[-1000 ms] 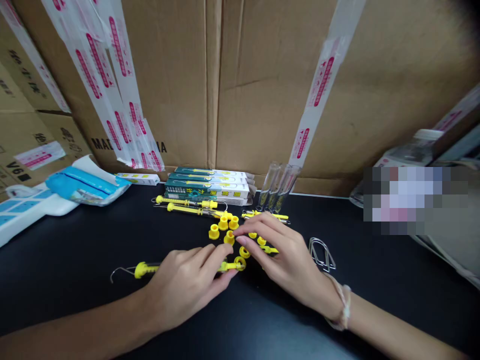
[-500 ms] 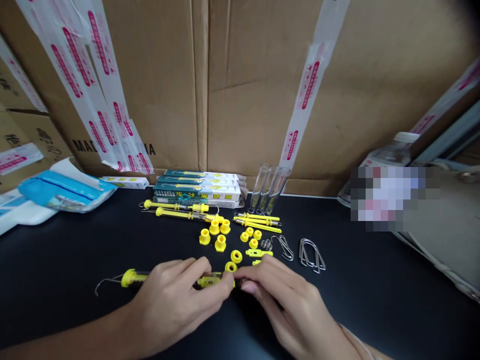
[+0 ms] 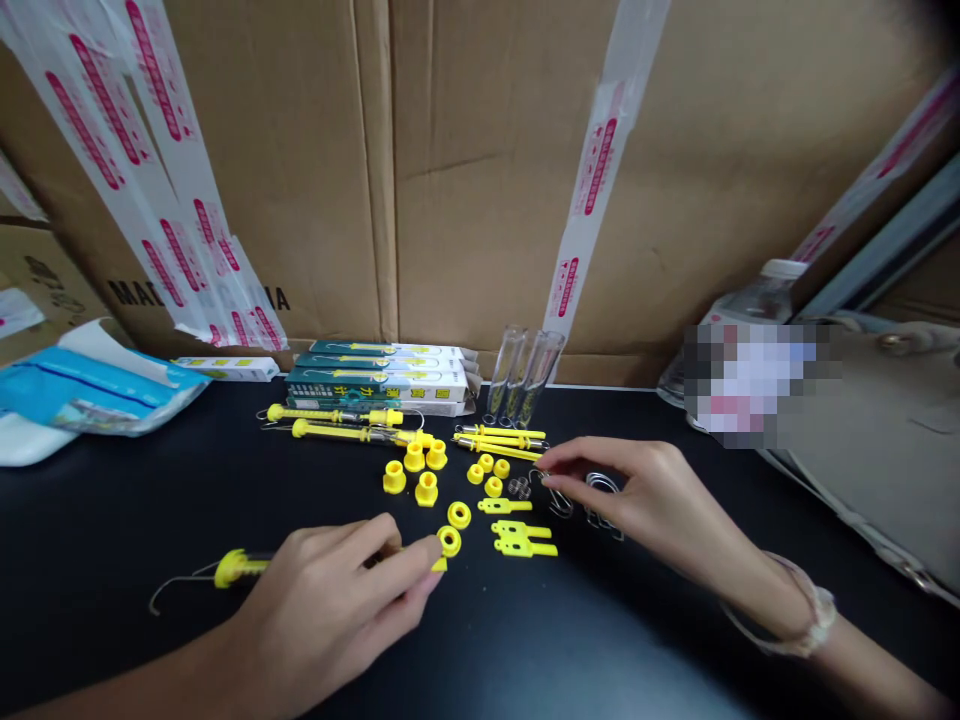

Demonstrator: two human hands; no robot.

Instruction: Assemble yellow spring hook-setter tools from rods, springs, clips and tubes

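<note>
My left hand (image 3: 352,600) is wrapped round a spring scale (image 3: 236,568) lying low over the table. Its yellow cap and wire hook stick out on the left; the hand covers most of the tube, and a bit of yellow shows at the fingertips. Thumb and forefinger of my right hand (image 3: 645,490) are pinched at the curled end of a thin metal hook (image 3: 559,500), one of a small pile. Beside that pile are small coiled springs (image 3: 519,488) and flat yellow tabs (image 3: 521,530). Two yellow rings (image 3: 458,515) lie just beyond my left fingertips.
Yellow caps (image 3: 426,489), small yellow collars (image 3: 493,486), yellow rods with springs (image 3: 499,445) and clear tubes (image 3: 525,375) stand or lie farther back. Behind are stacked boxes (image 3: 379,380), finished-looking scales (image 3: 330,415) and a cardboard wall (image 3: 480,220). A bottle (image 3: 750,300) and bag (image 3: 862,430) are right.
My right hand has left the end of the spring scale and moved right and away to the metal hooks. My left hand still grips the scale. The view has shifted slightly.
</note>
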